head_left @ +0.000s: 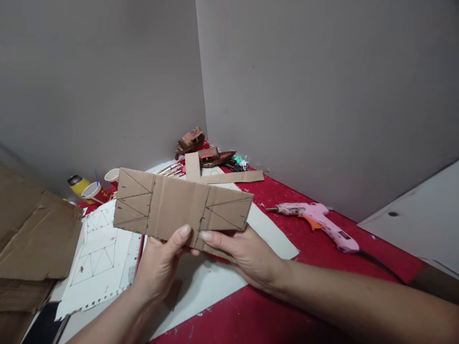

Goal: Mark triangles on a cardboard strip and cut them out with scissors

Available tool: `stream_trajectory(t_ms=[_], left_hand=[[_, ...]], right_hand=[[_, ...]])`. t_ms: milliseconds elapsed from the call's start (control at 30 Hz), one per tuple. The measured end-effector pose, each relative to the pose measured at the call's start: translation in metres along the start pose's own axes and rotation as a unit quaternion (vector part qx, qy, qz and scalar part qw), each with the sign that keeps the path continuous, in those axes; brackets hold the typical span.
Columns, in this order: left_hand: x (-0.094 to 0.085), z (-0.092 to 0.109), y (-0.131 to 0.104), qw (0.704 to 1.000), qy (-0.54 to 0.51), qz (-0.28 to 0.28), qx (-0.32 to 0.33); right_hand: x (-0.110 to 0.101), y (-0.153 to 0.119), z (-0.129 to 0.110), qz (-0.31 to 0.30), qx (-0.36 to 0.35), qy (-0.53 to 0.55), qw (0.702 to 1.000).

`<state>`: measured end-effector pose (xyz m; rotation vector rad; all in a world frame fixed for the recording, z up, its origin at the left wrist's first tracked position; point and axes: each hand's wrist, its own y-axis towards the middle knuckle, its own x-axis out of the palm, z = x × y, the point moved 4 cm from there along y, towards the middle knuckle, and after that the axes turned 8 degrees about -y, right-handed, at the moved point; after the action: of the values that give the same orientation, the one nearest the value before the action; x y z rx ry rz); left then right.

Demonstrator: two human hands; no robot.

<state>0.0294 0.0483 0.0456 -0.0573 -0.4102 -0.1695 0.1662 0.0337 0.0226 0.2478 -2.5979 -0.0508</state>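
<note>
A piece of cardboard (175, 205) with pencil-drawn triangles at both ends and fold lines across it is held up above the table. My left hand (163, 255) grips its lower edge near the middle, thumb on the front face. Just to the right, my right hand (247, 253) pinches the same edge, its thumb also on the front. The fingers of both hands are mostly hidden behind the cardboard. Under the hands lies a large white sheet (211, 286). Behind the piece, a cardboard strip (247, 177) lies on the table.
To the right, a pink glue gun (315, 217) rests on the red table (308, 291), its cord trailing right. Triangle drawings cover a notebook page (96, 263) at left, beside a ruler (131, 263). Large cardboard (39, 224), paper cups (96, 192) and brown models (215, 156) stand around.
</note>
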Motion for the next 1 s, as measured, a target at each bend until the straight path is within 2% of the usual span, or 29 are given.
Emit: stream_trajectory(t_ms=[133, 333, 600, 800, 1000], left_hand=[[0.0003, 0.0001, -0.0006, 1.0, -0.004, 0.0, 0.001], [0.0006, 0.0006, -0.0039, 1.0, 0.002, 0.008, -0.012], [0.0009, 0.0018, -0.003, 1.0, -0.018, 0.003, -0.018], [0.0032, 0.0002, -0.0033, 1.0, -0.021, -0.001, -0.013], [0.0039, -0.0002, -0.0042, 1.0, -0.014, -0.013, -0.012]], right_hand=[[-0.0005, -0.0003, 0.0003, 0.022, 0.035, 0.035, 0.999], [-0.002, -0.0008, 0.0007, -0.011, 0.076, 0.062, 0.995], [-0.0023, -0.0009, -0.0036, -0.047, 0.052, 0.038, 0.997], [-0.0037, -0.002, 0.0011, -0.017, 0.058, 0.054, 0.997], [-0.0035, -0.002, 0.0, -0.029, 0.061, 0.051, 0.996]])
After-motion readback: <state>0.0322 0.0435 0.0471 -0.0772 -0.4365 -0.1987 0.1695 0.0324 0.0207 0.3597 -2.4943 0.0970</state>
